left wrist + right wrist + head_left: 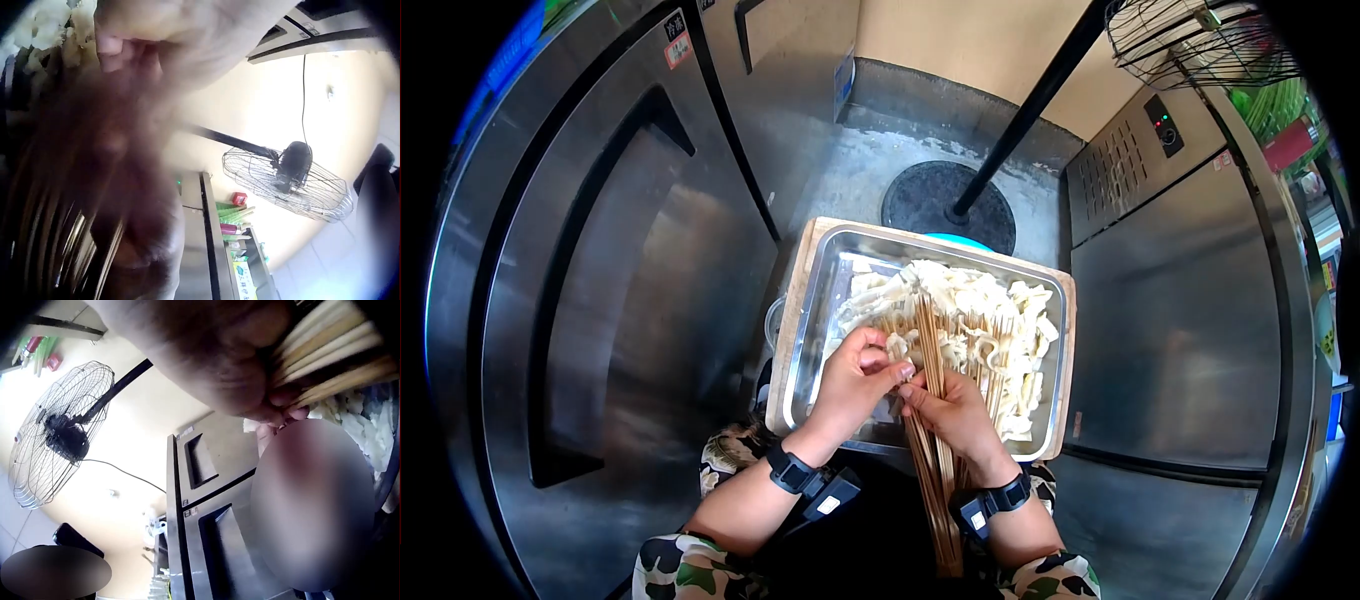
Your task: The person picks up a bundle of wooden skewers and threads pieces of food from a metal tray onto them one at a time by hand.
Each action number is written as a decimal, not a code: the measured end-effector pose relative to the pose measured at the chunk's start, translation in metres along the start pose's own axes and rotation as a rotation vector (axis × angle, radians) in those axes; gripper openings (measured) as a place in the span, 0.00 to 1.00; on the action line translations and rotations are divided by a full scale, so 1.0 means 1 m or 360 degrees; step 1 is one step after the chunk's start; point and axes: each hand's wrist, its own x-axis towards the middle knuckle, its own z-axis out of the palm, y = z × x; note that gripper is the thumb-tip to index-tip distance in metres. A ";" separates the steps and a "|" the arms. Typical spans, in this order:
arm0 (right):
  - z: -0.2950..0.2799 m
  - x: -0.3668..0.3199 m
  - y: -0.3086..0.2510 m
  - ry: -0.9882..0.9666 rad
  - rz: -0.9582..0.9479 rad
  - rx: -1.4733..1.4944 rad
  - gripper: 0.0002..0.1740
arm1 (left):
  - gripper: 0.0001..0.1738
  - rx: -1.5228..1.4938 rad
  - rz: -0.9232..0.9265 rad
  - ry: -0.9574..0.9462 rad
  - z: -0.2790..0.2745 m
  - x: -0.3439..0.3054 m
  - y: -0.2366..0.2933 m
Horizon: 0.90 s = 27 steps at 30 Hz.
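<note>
A long bundle of thin bamboo skewers [930,345] runs through my right hand [955,415], which grips it low over the tray. My left hand [860,385] pinches a pale, folded food piece [900,348] beside the bundle, its thumb tip meeting the right thumb. In the right wrist view, the skewers [331,347] fan out past the curled right fingers. Under both hands, a metal tray [825,290] holds a heap of pale, ribbon-like food pieces [970,290], and several threaded skewers lie among them. The left wrist view is partly blurred by the near hand.
The tray sits on a wooden board [788,375] over the lap. Steel cabinets stand at the left [650,330] and right [1170,280]. Ahead is a fan's round black base [915,200] with its pole [1030,110]; the wire fan cage [1190,45] is above right.
</note>
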 end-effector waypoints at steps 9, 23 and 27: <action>-0.003 -0.021 -0.017 0.0062 -0.0084 0.0184 0.07 | 0.12 -0.0217 -0.0185 -0.0084 -0.004 0.014 -0.005; -0.008 -0.015 0.000 -0.0456 0.0187 0.0353 0.13 | 0.10 0.0114 -0.0102 0.0036 -0.023 0.017 -0.006; -0.010 -0.015 0.003 -0.0393 0.0170 0.0409 0.14 | 0.12 0.0900 0.0066 0.0293 -0.043 -0.017 -0.012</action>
